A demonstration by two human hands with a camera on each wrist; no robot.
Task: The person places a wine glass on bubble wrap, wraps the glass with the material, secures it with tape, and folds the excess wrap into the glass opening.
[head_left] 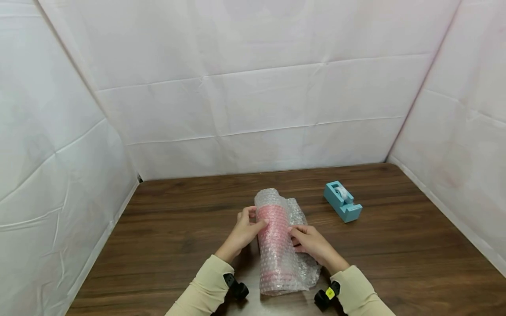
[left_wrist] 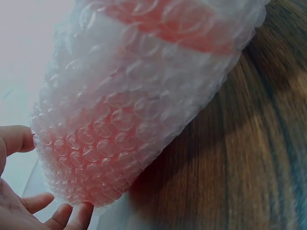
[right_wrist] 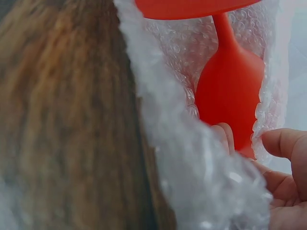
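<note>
A red wine glass (right_wrist: 228, 81) lies inside a roll of bubble wrap (head_left: 276, 245); its foot, stem and bowl show through the open side in the right wrist view. My left hand (head_left: 243, 230) holds the roll from the left, thumb on top and fingertips (left_wrist: 82, 215) against its side. On the right, my right hand (head_left: 312, 243) pinches the wrap's edge, with the thumb (right_wrist: 278, 142) outside and fingertips tucked inside by the glass. A loose flap of wrap (head_left: 310, 267) spreads on the table beyond the roll's right side.
A blue tape dispenser (head_left: 343, 202) with a roll of clear tape stands to the right, behind my right hand. The dark wooden table (head_left: 178, 245) is bounded by white cloth walls (head_left: 261, 105) at the back and both sides.
</note>
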